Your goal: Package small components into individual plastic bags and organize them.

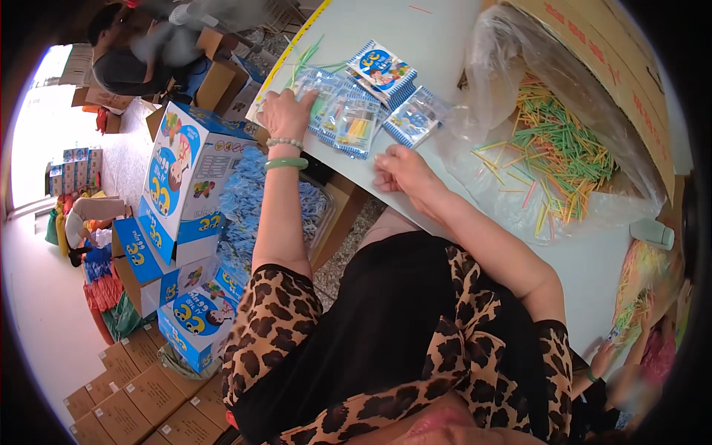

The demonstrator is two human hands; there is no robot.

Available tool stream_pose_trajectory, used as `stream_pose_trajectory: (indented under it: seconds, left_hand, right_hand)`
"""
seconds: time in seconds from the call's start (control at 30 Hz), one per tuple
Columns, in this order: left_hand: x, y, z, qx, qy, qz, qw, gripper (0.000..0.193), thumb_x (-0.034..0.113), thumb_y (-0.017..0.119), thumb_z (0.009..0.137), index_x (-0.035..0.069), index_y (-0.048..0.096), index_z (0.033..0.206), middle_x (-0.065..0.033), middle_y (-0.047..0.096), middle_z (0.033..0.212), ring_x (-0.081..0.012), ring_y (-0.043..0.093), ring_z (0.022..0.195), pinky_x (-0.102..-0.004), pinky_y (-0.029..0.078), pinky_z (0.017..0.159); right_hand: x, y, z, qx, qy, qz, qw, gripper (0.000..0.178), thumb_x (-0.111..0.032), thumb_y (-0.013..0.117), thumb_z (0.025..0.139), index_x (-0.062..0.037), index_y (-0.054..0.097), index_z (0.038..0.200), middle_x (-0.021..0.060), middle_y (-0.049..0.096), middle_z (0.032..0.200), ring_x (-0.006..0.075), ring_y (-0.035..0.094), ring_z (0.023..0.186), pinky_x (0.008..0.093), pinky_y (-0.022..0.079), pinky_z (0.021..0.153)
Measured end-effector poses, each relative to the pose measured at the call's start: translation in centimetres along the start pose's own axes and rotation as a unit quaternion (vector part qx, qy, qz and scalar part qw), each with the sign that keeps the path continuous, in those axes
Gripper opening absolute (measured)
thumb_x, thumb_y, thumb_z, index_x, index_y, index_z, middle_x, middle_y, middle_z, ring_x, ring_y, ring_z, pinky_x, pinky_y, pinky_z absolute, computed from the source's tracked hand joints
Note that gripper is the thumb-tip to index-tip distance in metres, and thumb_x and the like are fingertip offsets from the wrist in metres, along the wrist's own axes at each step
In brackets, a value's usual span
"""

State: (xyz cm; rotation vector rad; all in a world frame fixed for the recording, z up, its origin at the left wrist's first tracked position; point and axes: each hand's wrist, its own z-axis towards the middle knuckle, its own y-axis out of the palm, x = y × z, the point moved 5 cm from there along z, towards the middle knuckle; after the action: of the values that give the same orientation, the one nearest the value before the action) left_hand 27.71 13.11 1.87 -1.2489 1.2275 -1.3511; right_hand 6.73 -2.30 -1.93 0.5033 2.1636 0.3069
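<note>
My left hand [285,113], wearing a bead bracelet and a green bangle, rests at the table's left edge with its fingers apart, against the side of a pile of small clear-and-blue packets [354,127]. Coloured sticks show through some of them. Just beyond that hand lie loose green sticks [308,53]. My right hand [404,175] hovers by the near table edge with fingers curled in; whether anything is inside is hidden. Closest to it is a blue-and-white packet [412,119]. Another printed packet [381,67] lies on top at the back of the pile.
To the right, a cardboard carton [619,55] lies on its side, its plastic liner spilling many coloured sticks [567,144] onto the table. Left of the table stand blue-and-white printed boxes [174,170] and a bin of blue packets [259,204]. Other people work at far left and lower right.
</note>
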Motion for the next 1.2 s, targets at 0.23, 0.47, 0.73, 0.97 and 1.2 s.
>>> stream_pose_trajectory:
  seconds: [0.23, 0.47, 0.73, 0.97, 1.2]
  left_hand:
    - [1.0, 0.0, -0.5, 0.093, 0.187, -0.059, 0.976, 0.041, 0.042, 0.07, 0.079, 0.002, 0.067, 0.08, -0.013, 0.062, 0.089, -0.0285, 0.059, 0.087, -0.0399, 0.044, 0.074]
    - [0.1, 2.4, 1.6, -0.212, 0.004, -0.411, 0.887, 0.043, 0.042, 0.069, 0.081, 0.0, 0.063, 0.083, -0.017, 0.067, 0.082, -0.0314, 0.062, 0.072, -0.0381, 0.049, 0.065]
    - [1.5, -0.5, 0.1, -0.019, 0.05, -0.043, 0.998, 0.061, 0.056, 0.069, 0.076, 0.001, 0.066, 0.102, -0.0193, 0.064, 0.107, -0.0382, 0.061, 0.102, -0.0464, 0.048, 0.083]
    - [2.0, 0.3, 0.6, -0.02, 0.068, -0.066, 0.995, 0.054, 0.05, 0.073, 0.074, 0.0, 0.066, 0.094, -0.0182, 0.063, 0.106, -0.0348, 0.062, 0.099, -0.0433, 0.049, 0.082]
    - [2.3, 1.3, 0.9, -0.09, 0.107, -0.232, 0.963, 0.037, 0.039, 0.069, 0.08, 0.002, 0.069, 0.083, -0.0165, 0.062, 0.098, -0.0315, 0.061, 0.086, -0.0408, 0.048, 0.071]
  right_hand:
    - [-1.5, 2.5, 3.1, 0.074, -0.021, -0.009, 0.997, 0.029, -0.028, 0.058, 0.091, 0.0005, 0.053, 0.091, 0.0092, 0.058, 0.078, 0.0166, 0.059, 0.059, 0.0302, 0.05, 0.051]
    - [-2.5, 2.4, 3.9, 0.156, -0.023, -0.098, 0.983, 0.03, -0.024, 0.065, 0.084, 0.0046, 0.055, 0.079, 0.0082, 0.054, 0.059, 0.0179, 0.051, 0.043, 0.0318, 0.041, 0.039]
    - [-1.3, 2.0, 4.1, 0.188, -0.047, -0.126, 0.973, 0.028, -0.022, 0.068, 0.082, 0.0006, 0.052, 0.082, 0.0053, 0.052, 0.059, 0.0147, 0.046, 0.04, 0.0305, 0.036, 0.036]
    - [-1.4, 1.6, 4.7, 0.173, -0.047, -0.134, 0.975, 0.037, -0.025, 0.07, 0.077, 0.0058, 0.053, 0.087, 0.0133, 0.06, 0.066, 0.0218, 0.058, 0.046, 0.0336, 0.046, 0.044]
    - [-1.0, 1.4, 4.9, 0.176, -0.058, -0.141, 0.973, 0.038, -0.027, 0.071, 0.076, 0.0056, 0.054, 0.088, 0.0126, 0.061, 0.066, 0.0222, 0.058, 0.046, 0.0338, 0.046, 0.044]
